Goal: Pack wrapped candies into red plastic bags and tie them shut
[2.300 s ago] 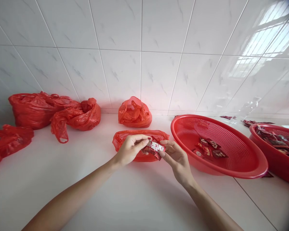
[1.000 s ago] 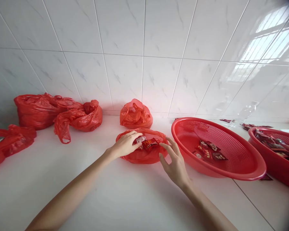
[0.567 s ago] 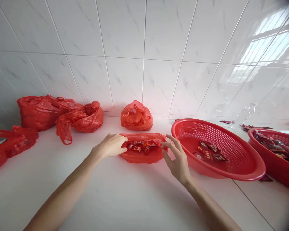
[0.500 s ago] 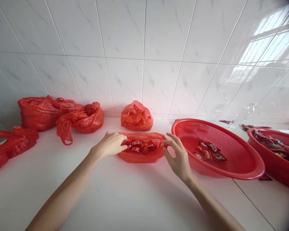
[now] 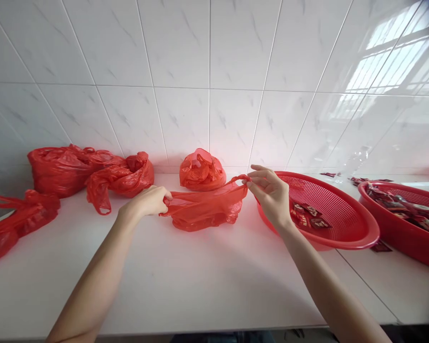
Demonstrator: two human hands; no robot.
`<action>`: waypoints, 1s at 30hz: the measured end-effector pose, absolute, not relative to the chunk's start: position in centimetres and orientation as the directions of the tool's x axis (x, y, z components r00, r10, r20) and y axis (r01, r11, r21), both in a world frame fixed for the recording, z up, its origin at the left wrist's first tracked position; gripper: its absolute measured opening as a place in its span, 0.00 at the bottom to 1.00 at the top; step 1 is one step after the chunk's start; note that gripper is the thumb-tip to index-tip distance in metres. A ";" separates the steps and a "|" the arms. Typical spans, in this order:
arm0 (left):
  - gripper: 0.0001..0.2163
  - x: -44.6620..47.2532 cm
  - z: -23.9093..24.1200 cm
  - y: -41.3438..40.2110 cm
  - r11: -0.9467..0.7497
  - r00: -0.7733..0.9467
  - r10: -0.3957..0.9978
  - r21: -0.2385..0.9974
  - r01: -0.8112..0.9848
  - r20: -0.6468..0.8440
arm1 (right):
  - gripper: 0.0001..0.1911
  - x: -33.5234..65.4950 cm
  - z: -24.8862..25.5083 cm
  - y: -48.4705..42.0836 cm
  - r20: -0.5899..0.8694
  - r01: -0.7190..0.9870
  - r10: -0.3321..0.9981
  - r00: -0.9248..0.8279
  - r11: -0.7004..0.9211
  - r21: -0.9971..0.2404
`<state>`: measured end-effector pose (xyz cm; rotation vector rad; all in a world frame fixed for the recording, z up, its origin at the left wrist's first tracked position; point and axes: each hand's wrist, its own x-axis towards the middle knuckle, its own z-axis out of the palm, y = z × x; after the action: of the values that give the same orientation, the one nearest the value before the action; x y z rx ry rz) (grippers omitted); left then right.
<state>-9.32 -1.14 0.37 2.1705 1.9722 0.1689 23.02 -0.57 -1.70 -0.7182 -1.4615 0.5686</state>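
A red plastic bag (image 5: 205, 209) is stretched sideways between my two hands, its bottom on or just above the white counter. My left hand (image 5: 148, 202) is closed on the bag's left handle. With thumb and fingertips, my right hand (image 5: 270, 193) pinches the right handle, which is pulled up and out. The mouth of the bag is drawn together, so its contents are hidden. Just right of my right hand stands a red plastic colander (image 5: 343, 214) with several small dark-red wrapped packets (image 5: 309, 216) in it.
Behind the stretched bag sits another filled red bag (image 5: 202, 169) by the tiled wall (image 5: 178, 119). More red bags (image 5: 67, 171) are at the left. A second red basket (image 5: 396, 228) full of packets and a clear bottle (image 5: 357, 159) stand at the right of the counter (image 5: 193, 281).
Both hands have taken hold of the handles and pulled them up and apart. The bag's mouth, open with packets showing before, is now drawn together. The view has shifted slightly.
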 end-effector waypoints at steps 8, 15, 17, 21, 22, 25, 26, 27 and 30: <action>0.16 -7.6 1.3 -1.9 -0.364 0.070 0.761 0.335 0.869 0.645 | 0.06 22.0 1.1 -0.2 0.686 -0.040 0.724 0.074 0.690 -0.723; 0.13 -2.5 2.7 -2.7 -0.609 0.003 0.769 0.733 0.303 0.639 | 0.07 21.2 2.9 -0.4 0.692 -0.065 0.721 -0.033 0.690 -0.721; 0.13 -0.6 3.1 -2.6 -0.620 0.044 0.779 0.757 0.207 0.626 | 0.09 21.1 3.2 -0.6 0.700 -0.054 0.709 -0.084 0.699 -0.713; 0.19 2.7 3.7 -2.2 -0.643 0.111 0.766 0.749 0.158 0.633 | 0.13 21.1 3.5 -1.4 0.729 -0.041 0.661 -0.180 0.735 -0.677; 0.22 3.3 3.7 -2.1 -0.646 0.120 0.764 0.748 0.154 0.634 | 0.13 21.2 3.6 -1.6 0.739 -0.041 0.643 -0.200 0.748 -0.662; 0.25 4.5 3.7 -1.6 -0.655 0.162 0.755 0.743 0.137 0.636 | 0.13 21.5 3.8 -1.9 0.764 -0.028 0.597 -0.244 0.784 -0.621; 0.24 4.8 3.6 -1.4 -0.661 0.180 0.748 0.739 0.129 0.639 | 0.13 21.6 3.8 -2.0 0.770 -0.018 0.586 -0.253 0.793 -0.609; 0.23 4.9 3.6 -1.2 -0.667 0.194 0.742 0.736 0.118 0.642 | 0.14 21.7 3.9 -2.0 0.774 -0.004 0.577 -0.260 0.801 -0.598; 0.18 5.0 3.2 -0.8 -0.654 0.183 0.750 0.754 0.059 0.636 | 0.16 22.0 3.9 -1.8 0.797 0.037 0.545 -0.260 0.830 -0.556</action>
<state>5.02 -0.82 3.18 1.8762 0.7582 1.5157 22.04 -1.83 3.88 -0.4459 -1.7847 0.5149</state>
